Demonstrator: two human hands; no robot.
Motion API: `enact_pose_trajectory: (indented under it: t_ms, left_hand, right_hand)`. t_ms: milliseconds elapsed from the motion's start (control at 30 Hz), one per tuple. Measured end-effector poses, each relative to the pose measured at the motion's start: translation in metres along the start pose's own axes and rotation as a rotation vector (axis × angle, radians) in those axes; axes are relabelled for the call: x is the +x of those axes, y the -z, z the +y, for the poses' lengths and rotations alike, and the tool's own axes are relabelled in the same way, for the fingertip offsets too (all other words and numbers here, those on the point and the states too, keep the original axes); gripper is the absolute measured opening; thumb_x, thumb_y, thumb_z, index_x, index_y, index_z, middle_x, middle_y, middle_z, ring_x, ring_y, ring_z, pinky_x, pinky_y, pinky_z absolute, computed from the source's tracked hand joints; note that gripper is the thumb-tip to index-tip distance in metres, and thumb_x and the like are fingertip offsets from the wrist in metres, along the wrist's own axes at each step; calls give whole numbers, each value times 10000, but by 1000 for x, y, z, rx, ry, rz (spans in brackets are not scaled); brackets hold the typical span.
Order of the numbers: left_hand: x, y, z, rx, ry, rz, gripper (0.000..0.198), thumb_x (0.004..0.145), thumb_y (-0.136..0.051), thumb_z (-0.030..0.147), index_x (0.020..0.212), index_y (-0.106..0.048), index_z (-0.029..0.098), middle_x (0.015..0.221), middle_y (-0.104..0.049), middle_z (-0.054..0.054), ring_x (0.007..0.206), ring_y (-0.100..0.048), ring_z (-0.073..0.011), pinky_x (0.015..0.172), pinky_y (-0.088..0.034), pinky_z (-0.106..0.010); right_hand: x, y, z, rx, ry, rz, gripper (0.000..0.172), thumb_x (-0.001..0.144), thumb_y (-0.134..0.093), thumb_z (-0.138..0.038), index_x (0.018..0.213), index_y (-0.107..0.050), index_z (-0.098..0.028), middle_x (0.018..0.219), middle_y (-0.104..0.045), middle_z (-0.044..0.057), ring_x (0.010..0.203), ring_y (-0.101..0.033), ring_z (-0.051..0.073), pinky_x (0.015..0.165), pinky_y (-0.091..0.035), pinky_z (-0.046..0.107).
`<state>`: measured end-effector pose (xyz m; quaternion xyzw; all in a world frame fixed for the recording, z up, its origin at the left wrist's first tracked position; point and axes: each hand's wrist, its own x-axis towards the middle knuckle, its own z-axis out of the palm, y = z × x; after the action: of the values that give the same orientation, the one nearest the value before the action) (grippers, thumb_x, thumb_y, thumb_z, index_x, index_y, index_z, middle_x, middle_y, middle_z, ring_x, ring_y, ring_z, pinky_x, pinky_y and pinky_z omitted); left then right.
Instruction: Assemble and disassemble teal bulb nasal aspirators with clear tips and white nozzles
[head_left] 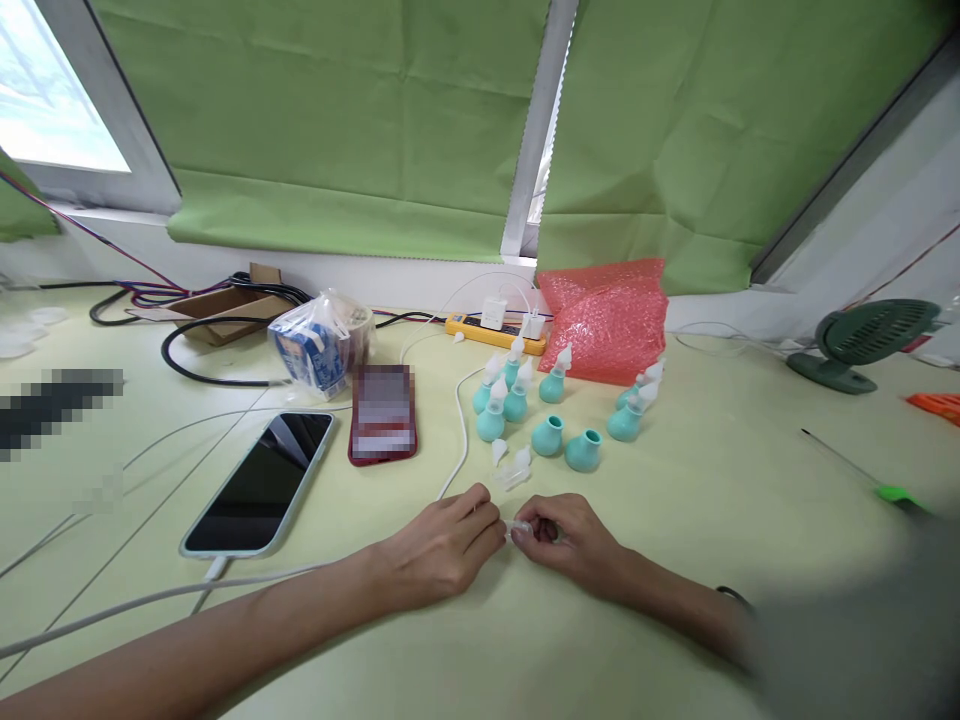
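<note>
My left hand (448, 548) and my right hand (574, 538) meet low over the table, fingers closed on a small clear plastic piece (518, 527) between them. The left fingers hide part of its left end; my right thumb and fingers pinch the other end. Just beyond lie a loose clear tube-like piece (514, 471) and a small white tip (499, 453). Two teal squeeze bulbs (583, 453) stand with bare open necks. Behind and beside them, several teal bulbs (490, 424) carry clear necks and white pointed tips.
Left of my hands lie a charging phone (259, 485) and a red-cased phone (382, 412), with white cables across the table. Farther back are a bagged blue package (319, 345), a yellow power strip (469, 327) and red bubble wrap (604, 320). A green fan (870, 335) stands right.
</note>
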<state>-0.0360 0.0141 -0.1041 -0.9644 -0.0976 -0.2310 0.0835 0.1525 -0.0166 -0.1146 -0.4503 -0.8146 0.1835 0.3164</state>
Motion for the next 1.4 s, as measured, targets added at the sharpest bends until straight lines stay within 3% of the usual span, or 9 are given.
enact_pose_trajectory:
  t_ms: [133,367,500,867,1100,1233,1400]
  left_hand:
    - [0,-5,-1,-21,60,23,152,821,-379,121,748,-510,106,693,-503,-55,693,-406,-163,546,-392,-259]
    - [2,-6,-8,-279,277,299,128,772,-479,124,887,-536,114,731,-563,-56,691,-427,-142,605,-415,-273]
    - [3,-8,-11,-308,311,373,140,758,-499,101,878,-569,110,697,-555,-59,665,-415,-133,569,-405,-254]
    - [0,-11,-10,-252,295,309,135,777,-473,120,851,-585,128,708,-545,-60,680,-410,-133,566,-406,-250]
    - [1,-13,-11,-169,264,336,87,752,-516,119,790,-594,129,690,-552,-60,651,-404,-130,535,-392,-240]
    - [0,-11,-10,-29,227,330,82,742,-517,100,766,-588,133,703,-562,-57,662,-404,-142,529,-377,-253]
    - [2,-2,-4,210,79,242,170,770,-418,79,769,-586,106,721,-571,-72,697,-431,-190,555,-360,-334]
  right_hand:
    - [0,1,0,-2,-7,-1,150,741,-485,-265,639,-512,-159,487,-492,-25,442,-430,70,432,-373,170]
    - [2,3,-2,-3,-115,132,129,742,-480,-270,698,-530,-160,521,-507,-16,465,-444,81,462,-394,184]
    - [3,3,-1,14,-124,143,151,728,-507,-298,767,-533,-154,533,-514,-15,474,-465,88,475,-412,192]
    - [3,3,-1,20,-86,90,144,744,-510,-297,764,-537,-158,553,-524,-19,503,-479,87,504,-407,186]
    - [2,3,-1,6,-85,65,147,751,-502,-312,724,-530,-171,580,-544,-12,506,-475,86,499,-400,188]
    - [2,2,0,-17,-64,65,150,738,-517,-318,703,-526,-172,567,-533,-13,494,-470,87,490,-397,191]
    - [0,0,0,-36,-30,72,164,734,-524,-323,694,-521,-164,559,-528,-7,497,-468,92,492,-396,198]
